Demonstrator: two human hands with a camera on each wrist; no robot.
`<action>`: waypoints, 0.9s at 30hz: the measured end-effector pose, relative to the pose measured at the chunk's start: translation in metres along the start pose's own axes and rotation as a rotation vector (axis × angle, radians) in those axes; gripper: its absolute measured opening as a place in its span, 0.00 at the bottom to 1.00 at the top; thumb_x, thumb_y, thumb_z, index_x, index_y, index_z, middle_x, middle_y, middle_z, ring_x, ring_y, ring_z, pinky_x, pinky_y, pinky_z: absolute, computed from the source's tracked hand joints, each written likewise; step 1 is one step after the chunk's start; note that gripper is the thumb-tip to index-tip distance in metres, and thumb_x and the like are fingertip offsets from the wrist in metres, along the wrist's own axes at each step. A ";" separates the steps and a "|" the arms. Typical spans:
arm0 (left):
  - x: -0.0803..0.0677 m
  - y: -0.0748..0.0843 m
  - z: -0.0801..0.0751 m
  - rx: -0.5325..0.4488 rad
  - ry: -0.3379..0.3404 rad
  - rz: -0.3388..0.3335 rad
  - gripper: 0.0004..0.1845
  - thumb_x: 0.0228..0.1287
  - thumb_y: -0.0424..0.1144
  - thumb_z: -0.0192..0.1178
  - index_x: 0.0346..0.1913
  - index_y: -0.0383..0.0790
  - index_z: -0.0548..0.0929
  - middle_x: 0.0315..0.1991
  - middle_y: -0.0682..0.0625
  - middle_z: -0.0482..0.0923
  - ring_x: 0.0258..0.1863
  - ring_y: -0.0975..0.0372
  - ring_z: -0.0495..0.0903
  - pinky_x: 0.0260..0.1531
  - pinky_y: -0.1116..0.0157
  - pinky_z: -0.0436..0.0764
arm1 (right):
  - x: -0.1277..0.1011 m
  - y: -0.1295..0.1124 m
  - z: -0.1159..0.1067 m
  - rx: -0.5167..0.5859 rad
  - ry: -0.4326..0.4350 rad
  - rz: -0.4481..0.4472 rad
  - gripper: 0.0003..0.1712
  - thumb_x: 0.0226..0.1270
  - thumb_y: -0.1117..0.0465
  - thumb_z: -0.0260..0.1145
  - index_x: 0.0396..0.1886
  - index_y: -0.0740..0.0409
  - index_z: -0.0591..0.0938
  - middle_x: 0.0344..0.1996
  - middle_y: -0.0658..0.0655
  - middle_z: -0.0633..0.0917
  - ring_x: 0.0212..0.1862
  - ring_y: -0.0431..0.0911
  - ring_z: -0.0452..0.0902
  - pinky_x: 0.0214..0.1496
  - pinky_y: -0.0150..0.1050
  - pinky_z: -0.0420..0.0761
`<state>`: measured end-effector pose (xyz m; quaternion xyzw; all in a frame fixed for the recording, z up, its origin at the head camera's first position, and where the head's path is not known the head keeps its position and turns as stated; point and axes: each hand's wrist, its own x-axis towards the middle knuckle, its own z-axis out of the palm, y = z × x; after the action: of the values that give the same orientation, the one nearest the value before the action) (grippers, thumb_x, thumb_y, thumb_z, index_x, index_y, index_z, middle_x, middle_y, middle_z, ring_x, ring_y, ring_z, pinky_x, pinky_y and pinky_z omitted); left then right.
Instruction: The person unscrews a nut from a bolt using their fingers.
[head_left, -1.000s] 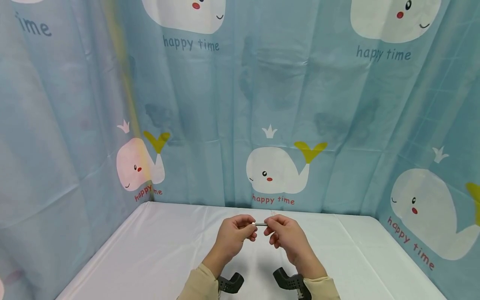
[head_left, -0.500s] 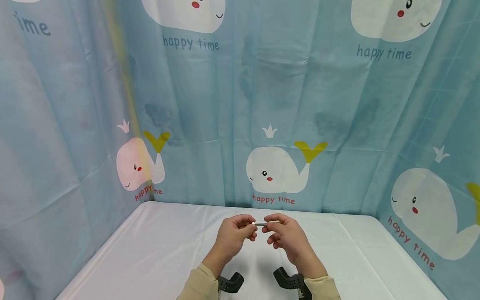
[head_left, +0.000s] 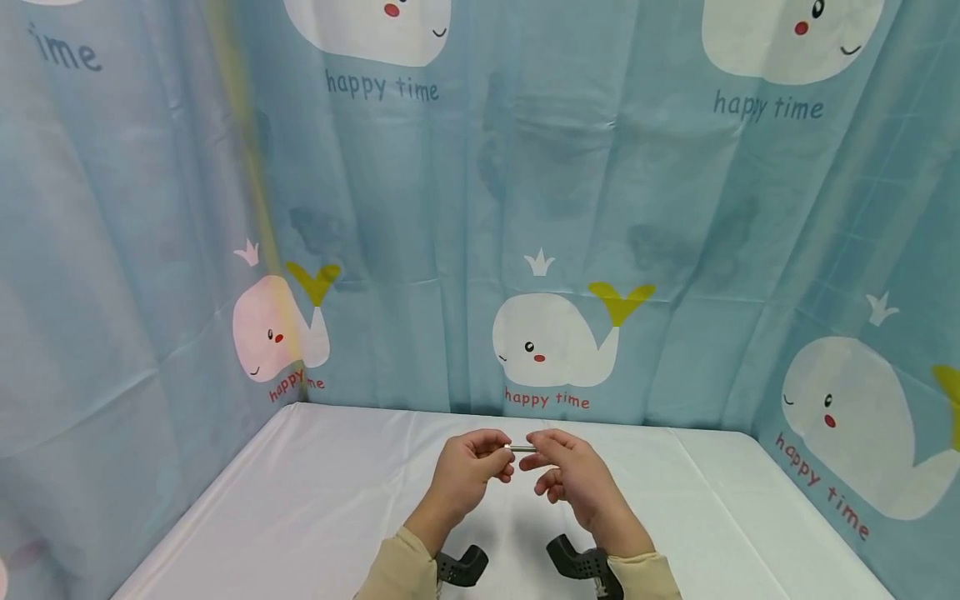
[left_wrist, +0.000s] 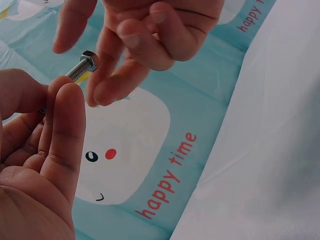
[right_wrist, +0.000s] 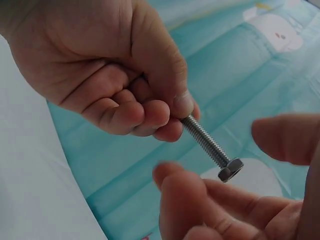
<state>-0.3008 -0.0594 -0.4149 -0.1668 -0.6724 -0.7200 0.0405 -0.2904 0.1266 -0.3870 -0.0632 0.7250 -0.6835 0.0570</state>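
We saw the left hand (head_left: 468,471) curled round a threaded steel bolt (head_left: 520,448), pinching the shank between thumb and fingers above the middle of the white bench (head_left: 300,508). The bolt lay roughly level in the head view, its hex end pointing toward 3 o'clock at the right hand (head_left: 573,475).

In the right wrist view the bolt (right_wrist: 210,145) ran out of the left fist toward 4 o'clock, ending in a hex piece that stood free in a gap between the right thumb and fingers; those fingers (right_wrist: 190,200) were loosely spread around it without touching, as far as we could tell. The left wrist view agreed: the hex end (left_wrist: 89,61) sat just beside the right fingertips.

The bench had open room at 9 and 3 o'clock of the hands; its far edge met a glossy blue curtain (head_left: 480,208) printed with whales, which walled it on three sides. The bolt's other end was hidden in the left fist. Whether the hex piece was a nut or the bolt's own head was hard to make out.
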 end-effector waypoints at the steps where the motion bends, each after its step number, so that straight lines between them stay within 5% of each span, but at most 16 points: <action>1: 0.000 0.001 0.000 0.000 0.000 0.002 0.07 0.67 0.30 0.64 0.43 0.29 0.84 0.30 0.42 0.82 0.28 0.56 0.84 0.35 0.61 0.86 | 0.000 0.000 0.000 -0.004 -0.002 0.005 0.28 0.72 0.44 0.63 0.54 0.64 0.80 0.32 0.60 0.86 0.20 0.44 0.74 0.23 0.34 0.73; 6: 0.000 0.000 0.000 0.008 -0.004 0.006 0.07 0.67 0.30 0.63 0.43 0.30 0.84 0.29 0.45 0.82 0.28 0.56 0.84 0.35 0.61 0.86 | 0.000 0.000 0.001 -0.008 -0.013 -0.006 0.24 0.75 0.48 0.60 0.50 0.66 0.82 0.27 0.59 0.84 0.20 0.43 0.72 0.23 0.33 0.73; 15: 0.000 -0.001 0.000 0.008 0.002 -0.015 0.06 0.67 0.30 0.63 0.43 0.31 0.84 0.30 0.42 0.83 0.28 0.56 0.84 0.35 0.60 0.86 | -0.002 -0.002 0.001 0.020 -0.014 -0.051 0.13 0.71 0.63 0.63 0.51 0.66 0.81 0.37 0.62 0.86 0.25 0.46 0.77 0.25 0.33 0.76; 19: 0.000 0.000 0.000 0.003 0.002 -0.013 0.06 0.67 0.30 0.63 0.43 0.30 0.84 0.30 0.42 0.83 0.28 0.56 0.84 0.36 0.58 0.86 | -0.001 -0.002 0.001 0.021 -0.015 -0.037 0.20 0.72 0.57 0.64 0.56 0.65 0.79 0.40 0.63 0.87 0.25 0.48 0.79 0.26 0.34 0.77; 23: 0.000 0.000 0.000 0.003 0.003 -0.006 0.07 0.67 0.30 0.63 0.44 0.29 0.84 0.30 0.40 0.82 0.27 0.56 0.84 0.35 0.58 0.86 | -0.001 -0.001 0.001 -0.030 0.010 -0.018 0.26 0.72 0.45 0.63 0.52 0.64 0.81 0.33 0.61 0.87 0.23 0.47 0.78 0.25 0.35 0.76; 27: 0.000 0.000 0.000 0.009 0.000 -0.005 0.07 0.67 0.30 0.63 0.44 0.29 0.84 0.31 0.40 0.82 0.27 0.56 0.84 0.34 0.61 0.86 | -0.001 -0.001 0.002 -0.047 0.035 -0.032 0.20 0.74 0.50 0.63 0.46 0.65 0.83 0.29 0.60 0.85 0.23 0.46 0.77 0.25 0.34 0.76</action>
<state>-0.3004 -0.0598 -0.4150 -0.1648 -0.6761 -0.7170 0.0396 -0.2890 0.1251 -0.3861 -0.0642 0.7406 -0.6681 0.0318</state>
